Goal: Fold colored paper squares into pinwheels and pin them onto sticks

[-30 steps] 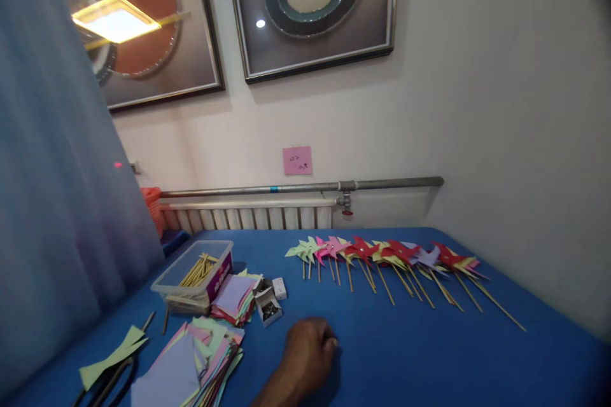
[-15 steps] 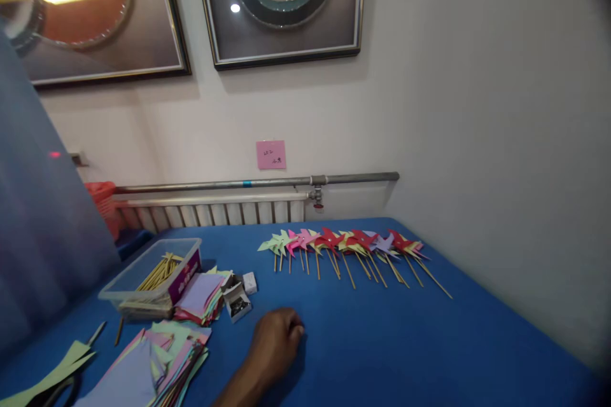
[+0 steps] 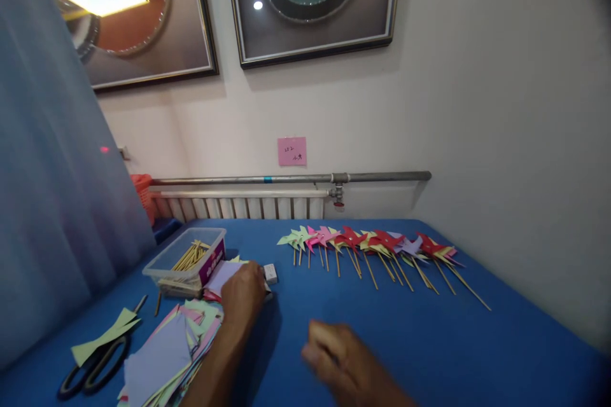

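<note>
My left hand (image 3: pixel 243 294) reaches over the small open box beside the paper stack, its knuckles up and its fingertips hidden. The hand covers most of that box, which held small dark metal bits. Behind it stands a little white box (image 3: pixel 270 274). Just left of the hand lie stacked coloured paper squares (image 3: pixel 223 276). My right hand (image 3: pixel 337 356) is over the blue table (image 3: pixel 296 311) at the front, slightly blurred, with thumb and fingers curled together; anything inside them is hidden.
Finished paper pinwheels (image 3: pixel 351 238) on sticks lie in a row at the back right. A clear plastic tub (image 3: pixel 160 264) holds wooden sticks (image 3: pixel 191 255). Loose paper sheets (image 3: pixel 157 359) and black-handled scissors (image 3: pixel 107 362) lie front left. A blue curtain (image 3: pixel 71 203) hangs at left.
My left hand has gone from the bare table leftward and back onto the small box. My right hand has come into view at the front. The view has turned slightly left.
</note>
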### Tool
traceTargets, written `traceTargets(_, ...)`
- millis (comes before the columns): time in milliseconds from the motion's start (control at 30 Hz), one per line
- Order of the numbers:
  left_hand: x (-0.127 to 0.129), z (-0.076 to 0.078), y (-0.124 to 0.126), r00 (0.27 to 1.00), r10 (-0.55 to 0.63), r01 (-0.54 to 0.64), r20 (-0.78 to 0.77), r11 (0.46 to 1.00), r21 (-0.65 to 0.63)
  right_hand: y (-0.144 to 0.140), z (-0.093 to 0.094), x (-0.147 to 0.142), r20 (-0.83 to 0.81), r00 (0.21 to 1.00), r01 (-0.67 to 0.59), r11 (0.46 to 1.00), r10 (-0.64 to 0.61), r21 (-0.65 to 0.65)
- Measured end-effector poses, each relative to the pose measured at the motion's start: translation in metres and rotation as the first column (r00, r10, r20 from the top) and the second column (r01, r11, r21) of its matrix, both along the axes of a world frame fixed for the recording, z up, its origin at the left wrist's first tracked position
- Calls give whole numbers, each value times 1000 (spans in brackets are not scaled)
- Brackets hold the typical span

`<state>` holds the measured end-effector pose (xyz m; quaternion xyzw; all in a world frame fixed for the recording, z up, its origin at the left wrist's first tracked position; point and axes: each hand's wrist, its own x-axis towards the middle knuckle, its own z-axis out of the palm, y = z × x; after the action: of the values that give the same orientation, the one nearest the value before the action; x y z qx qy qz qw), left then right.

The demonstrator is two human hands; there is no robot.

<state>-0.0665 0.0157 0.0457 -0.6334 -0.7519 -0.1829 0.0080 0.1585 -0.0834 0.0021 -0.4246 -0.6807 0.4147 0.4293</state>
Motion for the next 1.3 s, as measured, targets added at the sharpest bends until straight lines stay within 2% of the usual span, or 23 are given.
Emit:
traceTargets(100, -28, 7, 4, 992, 95, -96, -88, 995, -6, 33, -2, -1, -20, 990, 142, 990, -142, -21)
traceTargets(167, -40, 8, 5, 984, 128, -130, -124, 991, -14, 43, -10, -1, -23, 982, 188, 980, -189, -61)
traceTargets(367, -60, 4, 10, 976, 137, -155, -166, 983, -101, 35, -31, -3, 25, 992, 125, 989, -123, -84)
traceTargets(533, -65, 2, 13, 982, 117, -138, -150, 981, -137, 28, -32, -9, 62, 997, 51, 995, -46, -87)
traceTargets(700, -63, 0, 13, 972, 147, -175, -182, 973, -151, 30, -31, -8, 40, 997, 68, 993, -64, -92)
traceTargets(833, -61, 5, 10, 958, 202, -219, -203, 973, -66, 31, -35, -7, 0, 995, 98, 986, -99, -135)
traceTargets(967, -45, 12, 5, 950, 246, -220, -192, 965, 145, 33, -33, -10, -83, 990, 96, 975, -115, -201)
traceTargets(1033, -26, 10, 1, 968, 171, -130, -185, 968, 216, 36, -32, -11, -158, 979, 94, 971, -130, -219)
traceTargets(1067, -15, 7, -1, 978, 97, -55, -182, 973, 224, 39, -32, -11, -201, 968, 100, 968, -148, -229)
traceTargets(1167, 22, -10, -10, 980, -137, 162, -145, 971, 176, 49, -37, -10, -348, 915, 98, 951, -202, -293)
traceTargets(1233, 44, -23, -17, 949, -312, 316, -51, 934, 167, 55, -43, -9, -435, 868, 82, 933, -239, -350)
traceTargets(1300, 57, -33, -22, 905, -414, 392, 101, 902, 180, 59, -48, -8, -484, 833, 73, 919, -270, -387)
